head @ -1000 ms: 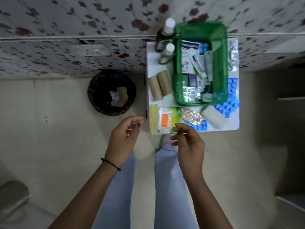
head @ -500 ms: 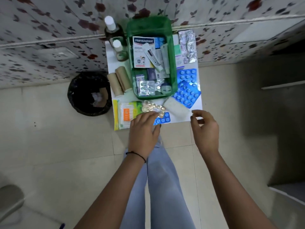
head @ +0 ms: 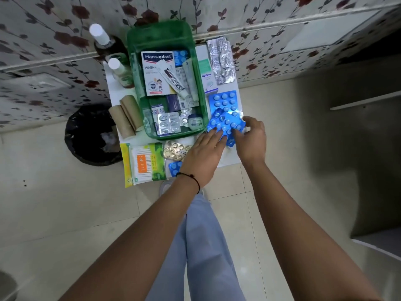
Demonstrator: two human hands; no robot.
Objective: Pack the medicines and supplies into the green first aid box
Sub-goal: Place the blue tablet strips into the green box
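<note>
Two hands (head: pixel 225 146) on three blue blister packs (head: pixel 226 124)

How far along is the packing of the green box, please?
Partly done. The green box already holds a Hansaplast pack, tubes and foil strips. Both hands, left and right, are on a blue blister. Bottles, rolls, swabs and other strips remain outside.

Both hands moved fwd from table's near edge to blue blister strip (head: pixel 226 124) right of green box. Left hand (head: pixel 204 154) off gold strip, fingers now flat on blue strip's near-left part; right hand (head: pixel 251 139) now gripping its right edge. Strip looks tilted vs. before, near corner shifted.
</note>
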